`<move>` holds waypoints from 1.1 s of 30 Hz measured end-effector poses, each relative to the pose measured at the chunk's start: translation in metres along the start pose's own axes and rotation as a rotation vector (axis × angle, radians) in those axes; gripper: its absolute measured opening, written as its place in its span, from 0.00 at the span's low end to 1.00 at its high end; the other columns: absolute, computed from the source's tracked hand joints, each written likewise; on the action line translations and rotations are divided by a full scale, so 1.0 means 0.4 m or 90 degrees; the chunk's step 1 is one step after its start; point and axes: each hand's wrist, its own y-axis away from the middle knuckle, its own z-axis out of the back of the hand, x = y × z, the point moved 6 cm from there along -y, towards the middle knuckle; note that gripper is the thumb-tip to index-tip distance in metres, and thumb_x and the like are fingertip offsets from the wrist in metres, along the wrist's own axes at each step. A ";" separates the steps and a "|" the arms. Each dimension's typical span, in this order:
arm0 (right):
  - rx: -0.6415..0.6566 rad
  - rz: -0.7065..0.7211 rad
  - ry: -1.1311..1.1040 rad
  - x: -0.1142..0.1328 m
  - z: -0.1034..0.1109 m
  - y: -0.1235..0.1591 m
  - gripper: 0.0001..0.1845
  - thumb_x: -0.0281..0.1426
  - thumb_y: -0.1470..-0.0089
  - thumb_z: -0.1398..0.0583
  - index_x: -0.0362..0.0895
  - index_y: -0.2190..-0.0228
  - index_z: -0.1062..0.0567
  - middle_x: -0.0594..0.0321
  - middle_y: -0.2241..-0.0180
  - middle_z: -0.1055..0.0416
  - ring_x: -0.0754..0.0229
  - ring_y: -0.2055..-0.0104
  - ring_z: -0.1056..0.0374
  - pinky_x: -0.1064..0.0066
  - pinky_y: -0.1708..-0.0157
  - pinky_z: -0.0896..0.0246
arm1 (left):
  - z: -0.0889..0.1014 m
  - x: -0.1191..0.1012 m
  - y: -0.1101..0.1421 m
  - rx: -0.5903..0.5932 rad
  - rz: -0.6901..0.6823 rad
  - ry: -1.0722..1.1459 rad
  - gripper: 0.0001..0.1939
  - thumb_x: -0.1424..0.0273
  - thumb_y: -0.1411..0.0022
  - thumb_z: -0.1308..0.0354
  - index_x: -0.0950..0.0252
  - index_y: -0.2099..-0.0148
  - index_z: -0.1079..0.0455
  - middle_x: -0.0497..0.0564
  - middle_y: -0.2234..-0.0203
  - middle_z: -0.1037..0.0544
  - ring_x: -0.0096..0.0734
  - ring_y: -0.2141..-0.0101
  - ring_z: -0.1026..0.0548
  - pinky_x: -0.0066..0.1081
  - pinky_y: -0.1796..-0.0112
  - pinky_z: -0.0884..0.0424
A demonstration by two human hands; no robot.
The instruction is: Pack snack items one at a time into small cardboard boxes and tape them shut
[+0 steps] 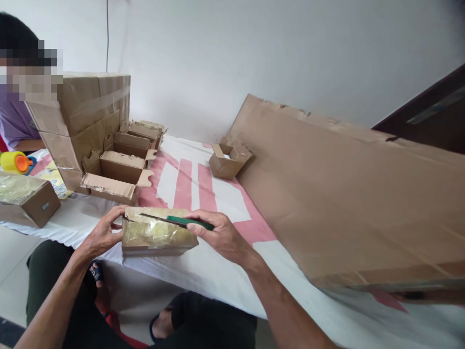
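A taped cardboard box point(156, 237) lies at the table's front edge, with shiny clear tape over its top. My left hand point(105, 232) grips the box's left end, thumb on the near side and fingers at the top corner. In my right hand point(218, 232) is a green utility knife point(189, 222), its thin blade pointing left over the box top. Whether the blade touches the tape, I cannot tell. The right hand rests close to the box's right end.
Open cardboard boxes point(119, 169) stand beside a tall stack of boxes point(94, 106). A small open box point(228, 160) sits by a large cardboard sheet point(348, 198). Another taped box point(29, 198) and a yellow tape dispenser point(14, 162) lie left, near a seated person point(18, 116).
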 end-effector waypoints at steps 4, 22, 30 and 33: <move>0.093 0.017 0.056 0.046 -0.026 -0.062 0.16 0.42 0.35 0.36 0.45 0.58 0.13 0.58 0.61 0.14 0.54 0.62 0.22 0.66 0.63 0.30 | -0.004 0.004 0.000 -0.009 0.005 0.033 0.23 0.63 0.42 0.30 0.56 0.43 0.20 0.56 0.37 0.22 0.50 0.40 0.23 0.36 0.50 0.21; 0.194 0.023 0.189 0.118 -0.033 -0.134 0.14 0.36 0.34 0.38 0.44 0.60 0.13 0.64 0.69 0.19 0.61 0.68 0.30 0.69 0.66 0.43 | -0.004 0.009 -0.004 -0.010 -0.006 0.031 0.21 0.63 0.41 0.31 0.56 0.45 0.20 0.55 0.39 0.22 0.48 0.42 0.23 0.35 0.51 0.21; 0.254 0.037 0.374 0.175 -0.046 -0.180 0.14 0.33 0.31 0.38 0.46 0.66 0.13 0.65 0.70 0.21 0.63 0.70 0.35 0.67 0.67 0.50 | 0.004 0.008 -0.014 0.002 0.000 0.012 0.22 0.62 0.41 0.31 0.57 0.45 0.20 0.55 0.42 0.21 0.48 0.43 0.22 0.37 0.50 0.21; 0.263 0.049 0.467 0.203 -0.055 -0.203 0.18 0.38 0.29 0.38 0.46 0.70 0.16 0.64 0.71 0.23 0.62 0.70 0.39 0.66 0.69 0.54 | 0.007 0.005 -0.018 -0.001 -0.009 0.012 0.21 0.62 0.40 0.32 0.57 0.44 0.19 0.55 0.42 0.20 0.48 0.44 0.22 0.37 0.51 0.20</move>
